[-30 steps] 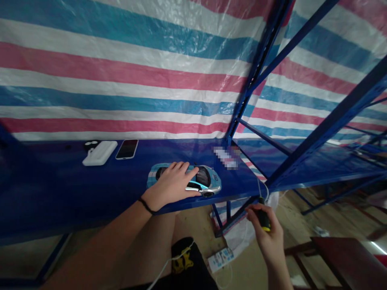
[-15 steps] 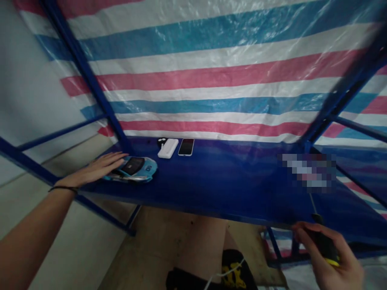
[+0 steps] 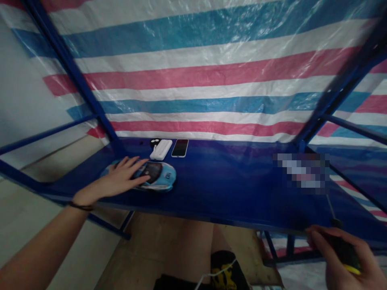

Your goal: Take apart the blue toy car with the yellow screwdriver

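A light-blue toy car (image 3: 165,175) with a dark windscreen stands near the left end of the blue shelf (image 3: 223,185). My left hand (image 3: 121,177) lies over its roof and rear, fingers spread across it, and hides much of the back half. In my right hand (image 3: 347,253), at the front right edge, is a screwdriver (image 3: 347,253) with a black and yellow handle. The fingers wrap round this handle, and the thin metal shaft points away from me over the shelf.
Behind the car lie a white power bank (image 3: 161,150), a small black item (image 3: 155,141) and a phone (image 3: 180,148). A blurred-out patch (image 3: 302,171) covers something at the right. Blue metal posts (image 3: 71,76) frame the shelf, with a striped plastic sheet (image 3: 193,80) behind.
My left hand and the toy car have moved right along the shelf, closer to the phone. My right hand has shifted slightly right with the screwdriver. The view has turned a little.
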The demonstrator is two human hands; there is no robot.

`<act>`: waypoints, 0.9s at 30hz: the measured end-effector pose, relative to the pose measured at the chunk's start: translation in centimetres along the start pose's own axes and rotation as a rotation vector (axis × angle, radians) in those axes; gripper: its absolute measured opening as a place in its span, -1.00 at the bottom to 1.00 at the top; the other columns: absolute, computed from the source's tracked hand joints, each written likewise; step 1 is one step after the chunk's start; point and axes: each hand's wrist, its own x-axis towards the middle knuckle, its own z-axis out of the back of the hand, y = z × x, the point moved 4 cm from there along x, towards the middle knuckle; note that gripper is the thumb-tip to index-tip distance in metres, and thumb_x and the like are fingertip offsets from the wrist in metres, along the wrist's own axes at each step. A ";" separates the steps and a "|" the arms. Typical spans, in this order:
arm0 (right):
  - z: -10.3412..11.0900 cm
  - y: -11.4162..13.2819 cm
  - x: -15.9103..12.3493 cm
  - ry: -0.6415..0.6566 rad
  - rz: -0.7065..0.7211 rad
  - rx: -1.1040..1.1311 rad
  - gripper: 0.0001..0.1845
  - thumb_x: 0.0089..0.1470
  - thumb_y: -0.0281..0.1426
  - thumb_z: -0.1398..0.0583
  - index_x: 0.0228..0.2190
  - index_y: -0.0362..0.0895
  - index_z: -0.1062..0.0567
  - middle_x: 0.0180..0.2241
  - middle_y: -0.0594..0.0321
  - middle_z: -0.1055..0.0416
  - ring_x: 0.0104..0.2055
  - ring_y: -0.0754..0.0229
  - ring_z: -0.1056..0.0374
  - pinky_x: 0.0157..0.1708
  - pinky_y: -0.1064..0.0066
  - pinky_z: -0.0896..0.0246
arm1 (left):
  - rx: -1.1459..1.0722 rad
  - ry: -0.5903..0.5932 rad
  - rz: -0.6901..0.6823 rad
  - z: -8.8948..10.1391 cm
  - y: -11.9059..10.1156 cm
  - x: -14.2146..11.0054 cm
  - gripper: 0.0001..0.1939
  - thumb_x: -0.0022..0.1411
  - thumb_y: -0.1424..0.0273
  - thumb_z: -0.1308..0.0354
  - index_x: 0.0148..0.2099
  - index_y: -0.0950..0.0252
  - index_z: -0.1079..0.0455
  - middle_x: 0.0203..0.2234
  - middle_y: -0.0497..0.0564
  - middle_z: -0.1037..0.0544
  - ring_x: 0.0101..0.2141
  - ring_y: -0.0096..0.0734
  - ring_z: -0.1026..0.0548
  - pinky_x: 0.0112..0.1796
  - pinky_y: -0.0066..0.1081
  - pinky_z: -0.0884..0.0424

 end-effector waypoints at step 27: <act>0.2 0.7 8.0 0.093 0.239 -0.051 -0.63 0.04 -0.09 -0.38 -0.28 -0.09 -0.49 -0.31 0.15 -0.58 -0.25 0.08 -0.51 -0.20 0.29 -0.39 | -0.195 -0.021 -0.761 -0.6 -35.3 0.8 0.12 0.09 -0.24 -0.36 0.48 0.32 -0.21 0.30 0.39 -0.41 0.23 0.38 -0.41 0.21 0.26 -0.31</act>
